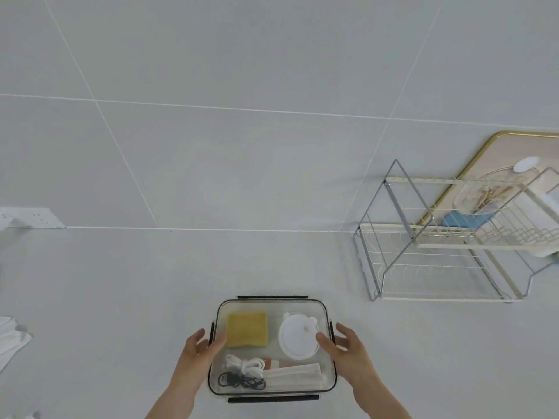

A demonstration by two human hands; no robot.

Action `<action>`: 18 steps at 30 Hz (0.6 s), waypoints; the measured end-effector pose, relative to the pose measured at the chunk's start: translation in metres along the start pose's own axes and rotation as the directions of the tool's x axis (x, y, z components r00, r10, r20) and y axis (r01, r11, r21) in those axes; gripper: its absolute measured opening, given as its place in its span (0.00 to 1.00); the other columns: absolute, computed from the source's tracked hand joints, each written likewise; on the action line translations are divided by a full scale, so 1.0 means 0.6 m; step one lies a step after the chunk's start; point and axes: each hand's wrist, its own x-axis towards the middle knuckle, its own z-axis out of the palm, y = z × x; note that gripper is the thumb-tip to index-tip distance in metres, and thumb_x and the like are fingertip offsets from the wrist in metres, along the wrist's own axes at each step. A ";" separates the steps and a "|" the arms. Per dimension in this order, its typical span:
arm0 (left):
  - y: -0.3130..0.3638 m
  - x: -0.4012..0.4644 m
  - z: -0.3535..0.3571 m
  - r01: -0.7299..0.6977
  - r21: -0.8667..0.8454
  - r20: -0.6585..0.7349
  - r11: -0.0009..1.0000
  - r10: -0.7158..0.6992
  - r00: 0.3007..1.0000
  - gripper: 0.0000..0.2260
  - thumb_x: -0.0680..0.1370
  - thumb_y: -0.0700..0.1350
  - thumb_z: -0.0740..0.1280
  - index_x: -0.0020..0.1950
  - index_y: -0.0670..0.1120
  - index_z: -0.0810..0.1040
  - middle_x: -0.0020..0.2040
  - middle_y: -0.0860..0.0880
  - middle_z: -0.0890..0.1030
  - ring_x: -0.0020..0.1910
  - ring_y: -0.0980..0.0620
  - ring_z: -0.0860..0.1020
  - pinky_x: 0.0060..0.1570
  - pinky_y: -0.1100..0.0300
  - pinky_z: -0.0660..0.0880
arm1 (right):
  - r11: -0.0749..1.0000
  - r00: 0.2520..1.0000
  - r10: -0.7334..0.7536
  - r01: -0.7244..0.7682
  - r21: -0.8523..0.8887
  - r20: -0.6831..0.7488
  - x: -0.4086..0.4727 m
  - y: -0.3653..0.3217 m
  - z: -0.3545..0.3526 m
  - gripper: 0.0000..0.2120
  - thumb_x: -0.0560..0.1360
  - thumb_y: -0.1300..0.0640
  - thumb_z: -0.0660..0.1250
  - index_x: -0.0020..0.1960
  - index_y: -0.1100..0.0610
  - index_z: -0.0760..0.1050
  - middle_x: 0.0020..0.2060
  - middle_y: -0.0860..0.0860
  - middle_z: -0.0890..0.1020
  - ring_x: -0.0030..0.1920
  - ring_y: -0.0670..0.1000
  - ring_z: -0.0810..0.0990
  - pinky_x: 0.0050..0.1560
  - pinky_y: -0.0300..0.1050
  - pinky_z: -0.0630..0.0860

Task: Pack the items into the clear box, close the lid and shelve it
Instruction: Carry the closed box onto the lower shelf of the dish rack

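A clear box [272, 349] sits on a white counter [121, 297], holding a yellow sponge [247, 329], a round white lid [298, 339] and coiled cables [242, 373]. The left hand [201, 346] and right hand [344, 347], fingers spread, flank its sides with thumbs over the top, likely pressing the cover shut. A wire rack [438, 252] stands well apart, right.

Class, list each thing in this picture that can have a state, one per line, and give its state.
Clear box: lid on, packed.
Left hand: open, at the box's left side.
Right hand: open, at the box's right side.
White cable: coiled.
Black cable: coiled.
Rack: lower shelf empty.
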 end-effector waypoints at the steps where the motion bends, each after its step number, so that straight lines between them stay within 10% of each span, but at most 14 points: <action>1: -0.005 0.002 0.002 0.023 -0.011 0.014 1.000 -0.023 1.000 0.46 0.61 0.60 0.79 0.73 0.47 0.67 0.65 0.43 0.78 0.62 0.44 0.77 0.66 0.44 0.71 | 1.000 1.000 0.009 -0.009 0.023 0.001 -0.001 0.008 0.000 0.38 0.62 0.39 0.79 0.67 0.48 0.70 0.56 0.50 0.81 0.54 0.50 0.82 0.56 0.54 0.80; 6: -0.045 0.044 0.005 0.050 0.035 0.057 0.998 -0.052 0.997 0.45 0.45 0.63 0.81 0.57 0.43 0.79 0.49 0.42 0.85 0.50 0.42 0.83 0.59 0.42 0.77 | 0.996 1.000 0.025 -0.026 0.084 0.017 -0.003 0.028 0.002 0.30 0.56 0.46 0.81 0.55 0.55 0.81 0.43 0.54 0.87 0.43 0.54 0.86 0.42 0.52 0.83; 18: 0.013 -0.011 0.008 -0.075 0.101 0.003 0.992 0.075 0.997 0.21 0.66 0.54 0.79 0.51 0.43 0.83 0.45 0.44 0.85 0.48 0.45 0.81 0.50 0.52 0.76 | 0.988 0.998 -0.055 0.060 0.143 -0.041 -0.013 -0.004 0.005 0.22 0.58 0.49 0.80 0.50 0.53 0.84 0.35 0.50 0.87 0.38 0.53 0.85 0.46 0.54 0.82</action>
